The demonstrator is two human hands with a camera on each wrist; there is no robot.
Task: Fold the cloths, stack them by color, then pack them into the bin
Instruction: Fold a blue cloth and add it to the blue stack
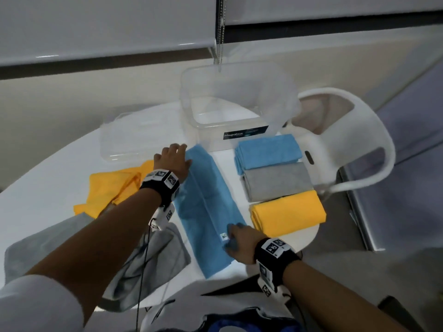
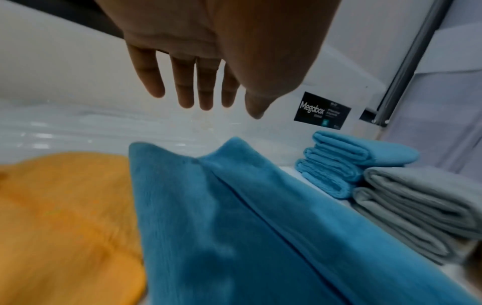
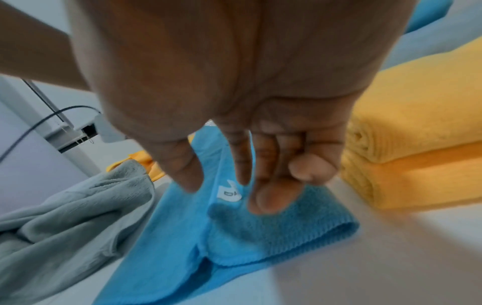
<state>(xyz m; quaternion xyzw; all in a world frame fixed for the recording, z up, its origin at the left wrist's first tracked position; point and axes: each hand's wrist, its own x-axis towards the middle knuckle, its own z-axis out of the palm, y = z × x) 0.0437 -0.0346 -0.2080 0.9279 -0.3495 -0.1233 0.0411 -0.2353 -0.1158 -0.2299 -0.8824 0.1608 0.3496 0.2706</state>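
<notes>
I held my left hand [image 1: 173, 161] flat, fingers spread, over the blue cloth's [image 1: 206, 207] far end; my right hand [image 1: 239, 243] rested loosely uncurled on its near corner.

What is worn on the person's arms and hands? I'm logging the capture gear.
Both hands, the left hand and right hand, are bare, no gloves. Each wrist carries a black band with white square tags printed in black patterns; the right band matches. Thin black cables hang from the left one. A white sleeve covers the left upper arm.
</notes>
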